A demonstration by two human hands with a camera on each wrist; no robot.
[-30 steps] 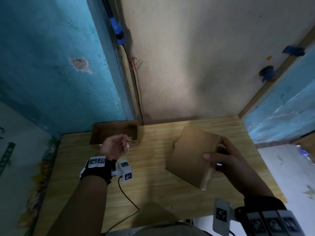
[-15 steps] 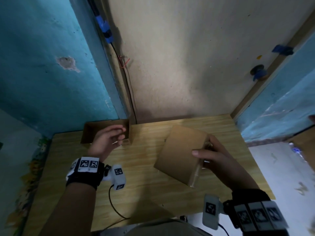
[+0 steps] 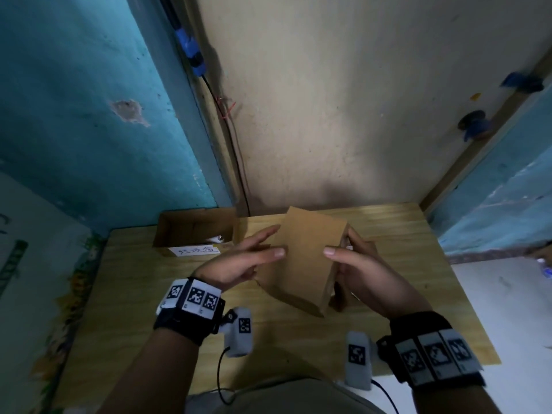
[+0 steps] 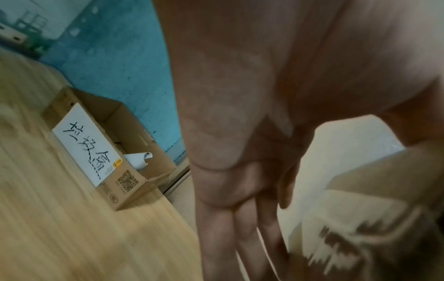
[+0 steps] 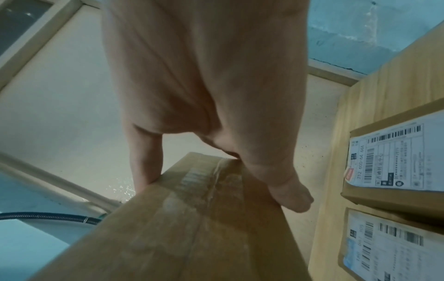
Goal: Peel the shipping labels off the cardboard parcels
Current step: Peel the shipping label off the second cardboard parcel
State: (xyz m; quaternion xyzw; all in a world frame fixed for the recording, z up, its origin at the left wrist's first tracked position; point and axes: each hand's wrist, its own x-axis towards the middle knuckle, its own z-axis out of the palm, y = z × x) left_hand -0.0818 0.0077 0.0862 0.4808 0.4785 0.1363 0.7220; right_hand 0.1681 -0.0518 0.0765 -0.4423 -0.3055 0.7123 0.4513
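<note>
A plain brown cardboard parcel (image 3: pixel 304 258) hangs tilted over the middle of the wooden table (image 3: pixel 418 294). My right hand (image 3: pixel 340 243) grips its right end, thumb on the top face and fingers behind; clear tape runs along that end (image 5: pixel 204 199). My left hand (image 3: pixel 273 242) lies against the parcel's left side with straight fingers (image 4: pixel 240 237), beside blurred dark print on the parcel (image 4: pixel 360 228). No shipping label shows on the faces I see. Two more parcels with white barcode labels (image 5: pixel 396 157) (image 5: pixel 384 247) lie on the table to the right.
An open cardboard box (image 3: pixel 194 228) stands at the table's back left, with a handwritten white sheet (image 4: pixel 84 148) on its front and a curled white strip (image 4: pixel 139 159) inside. Walls close in behind the table, and a cable (image 3: pixel 236 162) runs down the corner.
My left hand has left the open box and come right onto the parcel's left side. My right hand has brought the parcel towards the table's middle.
</note>
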